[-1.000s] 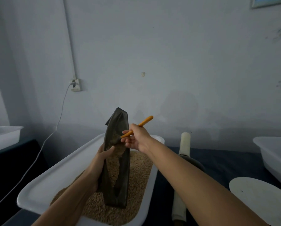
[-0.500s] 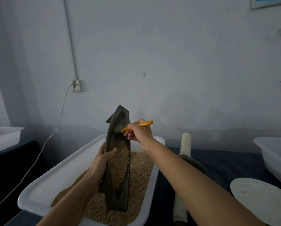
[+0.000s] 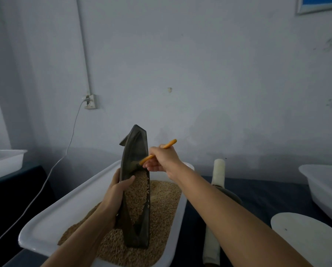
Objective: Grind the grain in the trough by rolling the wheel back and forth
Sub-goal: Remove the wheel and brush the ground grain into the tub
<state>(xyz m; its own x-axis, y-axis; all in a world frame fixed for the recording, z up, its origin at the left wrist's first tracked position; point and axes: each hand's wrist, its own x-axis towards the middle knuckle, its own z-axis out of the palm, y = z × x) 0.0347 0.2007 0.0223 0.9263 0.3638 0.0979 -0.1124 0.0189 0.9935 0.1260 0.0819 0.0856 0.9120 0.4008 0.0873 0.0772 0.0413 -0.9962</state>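
A dark boat-shaped trough (image 3: 137,151) stands tilted steeply, far end up, its near end resting in a white tub (image 3: 51,218) of grain (image 3: 161,209). Grain lies in the trough's lower half. My left hand (image 3: 117,191) grips the trough's left edge, thumb over the rim. My right hand (image 3: 161,159) holds an orange-handled brush (image 3: 157,151), its bristle end inside the trough above the grain. The grinding wheel (image 3: 229,195) with its pale roller handle (image 3: 218,172) lies on the dark table to the right, behind my right forearm.
A white round lid (image 3: 305,237) sits at the right front. Another white tub (image 3: 323,182) is at the far right, and one more (image 3: 5,160) at the far left. A white cable (image 3: 65,151) runs from a wall socket (image 3: 90,101) down the left side.
My right hand has swept the brush up and back down inside the trough. Grain has slid lower along the channel. The trough stays tilted in my left hand.
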